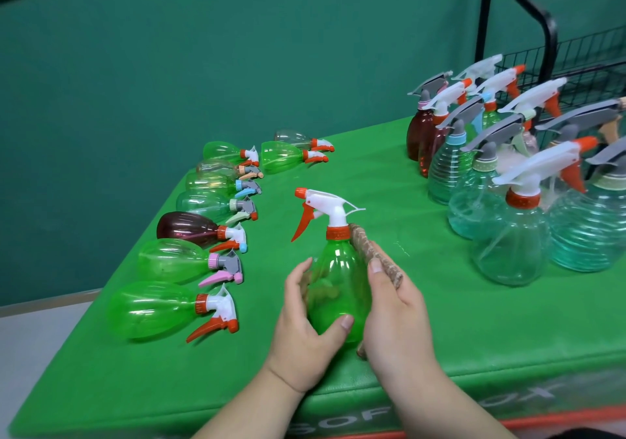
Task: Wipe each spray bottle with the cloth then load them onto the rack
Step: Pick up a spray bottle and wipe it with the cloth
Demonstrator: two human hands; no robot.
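A green spray bottle (338, 279) with a white head and orange trigger stands upright in the middle of the green table (423, 320). My left hand (305, 330) grips its lower body, thumb across the front. My right hand (396, 316) presses a brown cloth (376, 255) against the bottle's right side. Several spray bottles lie on their sides in a row at the left (176, 259). Several more stand upright at the right (515, 201). A black wire rack (576, 62) stands behind them at the far right.
The table's front edge runs just below my wrists. A dark green wall (203, 49) rises behind the table. Pale floor (34, 337) shows at the left.
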